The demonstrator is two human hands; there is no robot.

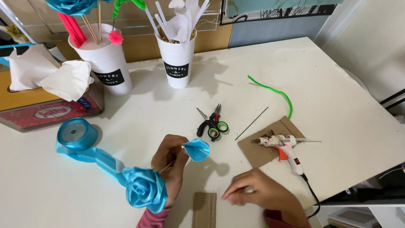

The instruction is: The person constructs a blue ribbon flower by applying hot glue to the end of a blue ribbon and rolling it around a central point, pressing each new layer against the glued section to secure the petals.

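A small blue ribbon bud (pixel 197 149) on a thin wooden stick sat near the table's middle, pinched in the left hand (pixel 171 162), whose fingers were closed around the stick just below the bud. A finished blue ribbon rose (pixel 144 188) lay against that wrist at about 7 o'clock from the bud, and its ribbon tail ran up toward 10 o'clock to a blue ribbon spool (pixel 76 134). The right hand (pixel 261 192), at 4 o'clock from the bud, hovered low over the white table (pixel 337 105) with fingertips drawn together; whether they gripped anything could not be told. A strip of cardboard (pixel 205 210) lay between the two hands at 6 o'clock. Scissors (pixel 213 123) rested just above the bud at 1 o'clock. Farther out at 3 o'clock, a hot glue gun (pixel 284 147) lay on a cardboard sheet (pixel 258 151), with a green pipe cleaner (pixel 274 93) beyond it.
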